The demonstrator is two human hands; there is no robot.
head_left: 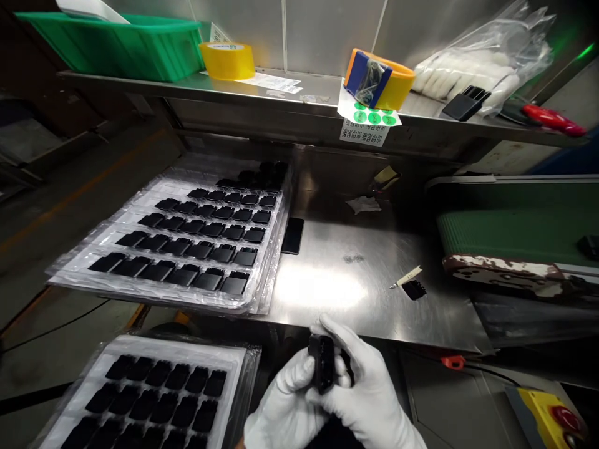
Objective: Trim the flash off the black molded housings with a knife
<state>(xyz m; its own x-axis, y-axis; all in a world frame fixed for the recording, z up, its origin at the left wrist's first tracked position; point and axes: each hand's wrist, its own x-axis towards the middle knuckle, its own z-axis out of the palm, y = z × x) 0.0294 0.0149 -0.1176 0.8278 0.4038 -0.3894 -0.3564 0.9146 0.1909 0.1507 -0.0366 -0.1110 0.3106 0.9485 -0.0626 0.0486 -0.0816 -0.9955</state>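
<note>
Black plastic part sits upright between both white-gloved hands, low in the view, just in front of the near edge of the steel table. The left hand wraps it from below and the right hand closes over it from the far side, so the two hands are pressed together around it. On the table to the left, the top tray of a stack of clear blister trays has its near rows filled with similar black parts; its farthest row is in shadow and hard to read. A lower tray beside the left hand looks filled as well. One loose part lies on the table beside a small pale stick, well apart from the hands, near the green conveyor belt.
</note>
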